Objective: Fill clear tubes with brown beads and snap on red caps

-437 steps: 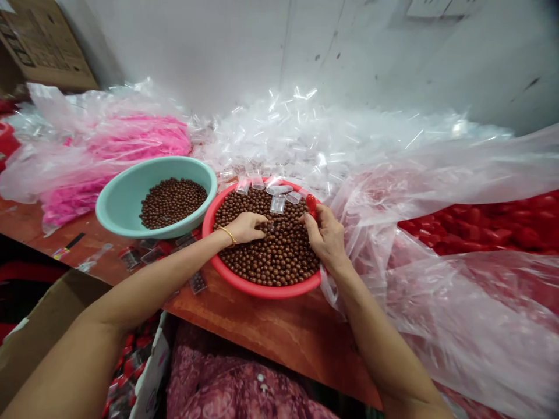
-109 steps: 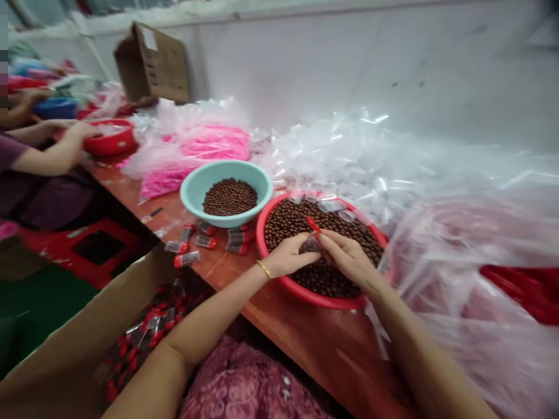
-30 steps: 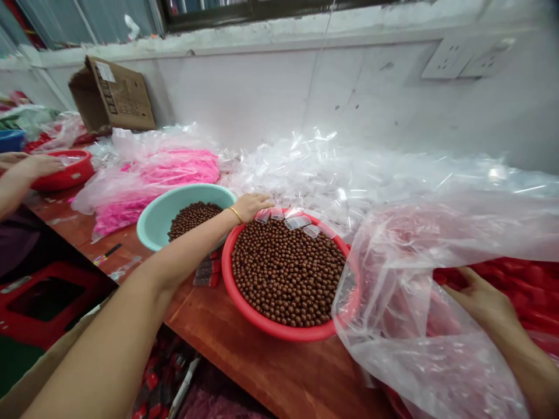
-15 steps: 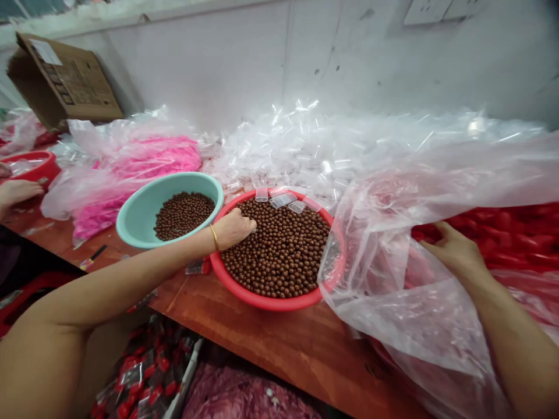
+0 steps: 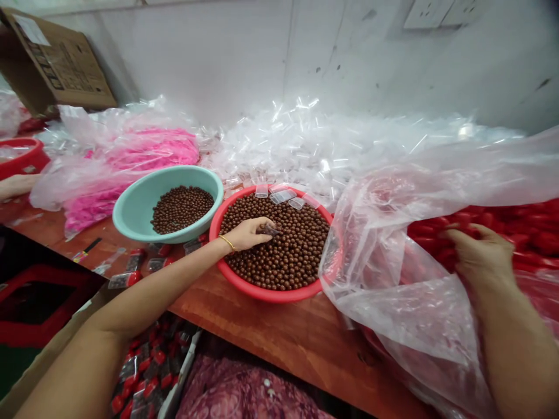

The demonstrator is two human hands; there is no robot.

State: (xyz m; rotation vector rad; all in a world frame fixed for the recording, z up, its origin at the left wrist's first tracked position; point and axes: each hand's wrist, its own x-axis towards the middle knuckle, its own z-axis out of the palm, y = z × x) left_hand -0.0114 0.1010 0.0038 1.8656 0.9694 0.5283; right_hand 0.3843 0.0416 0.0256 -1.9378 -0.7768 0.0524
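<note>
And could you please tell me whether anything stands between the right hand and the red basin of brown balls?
Yes: clear plastic sheeting bunches between the right hand and the red basin, lapping over its right rim. Nothing visible separates that hand from the red pieces it reaches into.

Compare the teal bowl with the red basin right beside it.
The teal bowl holds brown balls with much of its inner wall bare; the red basin is covered nearly rim to rim.
Clear containers lie along the red basin's far edge, none on the teal bowl's.
The left hand is over the red basin; no hand is over the teal bowl.
Both hold brown balls.
</note>
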